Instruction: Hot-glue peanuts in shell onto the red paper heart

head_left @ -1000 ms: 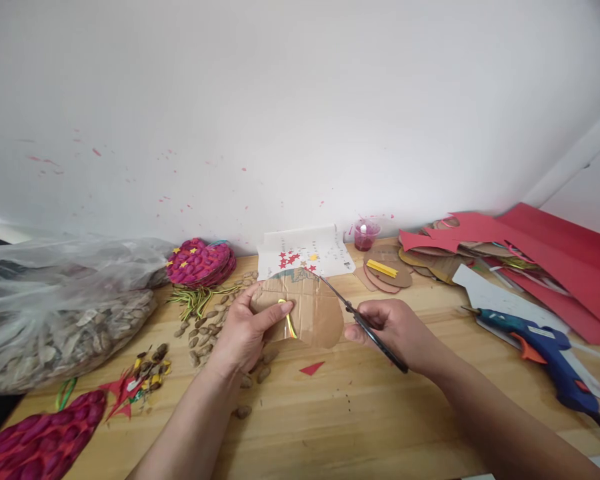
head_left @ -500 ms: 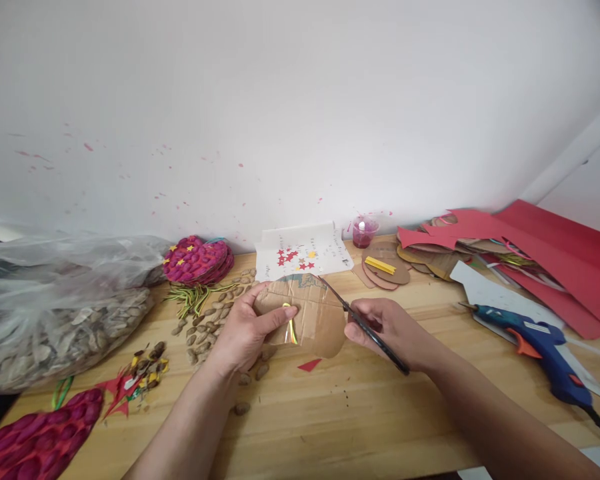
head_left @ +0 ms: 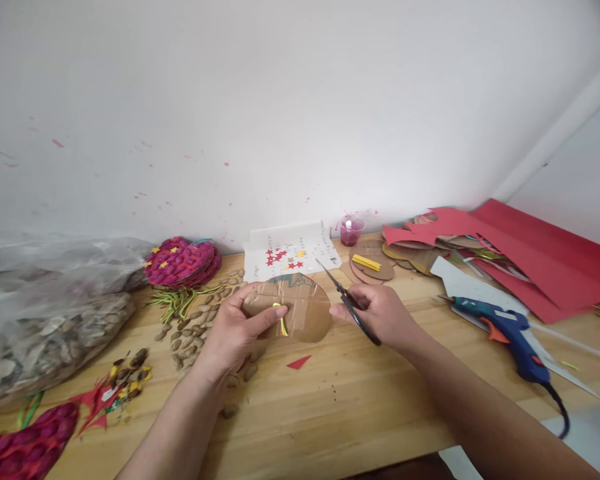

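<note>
My left hand (head_left: 245,327) pinches the left side of a rounded brown cardboard piece (head_left: 305,310), thumb on top. Under the thumb, a short yellow-green cord (head_left: 283,320) lies against the cardboard. My right hand (head_left: 380,317) is closed around a pair of dark-handled scissors (head_left: 353,303), blades pointing up and away to the left. The right fingertips are close to the cardboard's right edge; whether they touch it I cannot tell. Peanuts (head_left: 187,343) are scattered left of my left hand, and a red paper scrap (head_left: 299,363) lies below the cardboard.
A blue glue gun (head_left: 510,330) with its cord lies at the right. Red paper (head_left: 550,260) and cardboard pieces are piled behind it. A white sheet with paper stars (head_left: 325,252), a cup of pink liquid (head_left: 351,231) and a plastic bag of peanuts (head_left: 55,327) line the wall side.
The view has shifted rightward. The scissors have moved off the cardboard's upper right edge and now stand beside it. My left hand still holds the cardboard, now tilted flatter.
</note>
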A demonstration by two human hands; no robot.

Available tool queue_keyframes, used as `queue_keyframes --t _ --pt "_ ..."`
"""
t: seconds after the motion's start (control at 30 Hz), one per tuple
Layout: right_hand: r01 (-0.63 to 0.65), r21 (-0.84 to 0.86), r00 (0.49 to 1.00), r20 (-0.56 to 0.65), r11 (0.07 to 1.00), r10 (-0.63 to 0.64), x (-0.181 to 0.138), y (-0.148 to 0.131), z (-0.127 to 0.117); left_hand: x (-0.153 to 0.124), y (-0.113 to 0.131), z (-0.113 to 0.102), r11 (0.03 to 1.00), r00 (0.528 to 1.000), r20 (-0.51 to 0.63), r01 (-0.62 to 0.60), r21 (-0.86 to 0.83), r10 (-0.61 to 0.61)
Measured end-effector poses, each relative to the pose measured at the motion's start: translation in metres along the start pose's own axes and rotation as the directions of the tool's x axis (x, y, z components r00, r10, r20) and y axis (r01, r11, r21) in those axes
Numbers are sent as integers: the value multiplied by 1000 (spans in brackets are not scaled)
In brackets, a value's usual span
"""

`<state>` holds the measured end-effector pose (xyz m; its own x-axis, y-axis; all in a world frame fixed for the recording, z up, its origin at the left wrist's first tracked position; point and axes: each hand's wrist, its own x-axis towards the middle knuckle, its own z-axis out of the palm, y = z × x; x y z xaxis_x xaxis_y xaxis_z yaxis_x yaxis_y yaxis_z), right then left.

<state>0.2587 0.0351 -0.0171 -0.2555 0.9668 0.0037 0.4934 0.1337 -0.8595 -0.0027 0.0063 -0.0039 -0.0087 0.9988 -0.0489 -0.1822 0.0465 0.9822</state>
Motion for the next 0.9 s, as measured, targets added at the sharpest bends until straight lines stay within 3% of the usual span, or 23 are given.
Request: queue_keyframes --t 0.07,0.1,0.17,0.27,0.33,0.43,0.53,0.7,0.8,0.9 --pt "-23 -34 996 -86 999 20 4 3 -4 -1 -1 1 963 978 7 -205 173 207" --pt "-38 -57 992 -126 998 31 6 4 -7 -2 -2 2 903 942 51 -332 273 331" --pt "-69 -117 980 -194 991 45 9 7 -13 -5 -5 6 694 821 229 -566 445 523" --pt "-107 -223 962 -270 969 44 13 9 -22 -10 -16 13 342 652 521 -746 572 550" --pt "-138 -303 948 -315 943 38 14 11 -27 -12 -26 18 182 620 615 -761 623 487" --pt "-221 -422 924 -379 879 50 15 14 -36 -9 -37 18 50 657 619 -702 711 431" --pt "-324 -517 898 -431 793 86 14 16 -44 -4 -38 13 21 719 563 -624 781 408" --pt "-443 -582 861 -489 682 141 15 23 -53 -2 -25 7 132 831 456 -516 847 320" --pt "-453 -582 856 -497 675 145 19 26 -55 -4 -20 9 217 862 415 -482 849 291" --pt "-378 -573 871 -487 727 69 16 18 -50 -4 -20 9 275 873 393 -469 839 289"
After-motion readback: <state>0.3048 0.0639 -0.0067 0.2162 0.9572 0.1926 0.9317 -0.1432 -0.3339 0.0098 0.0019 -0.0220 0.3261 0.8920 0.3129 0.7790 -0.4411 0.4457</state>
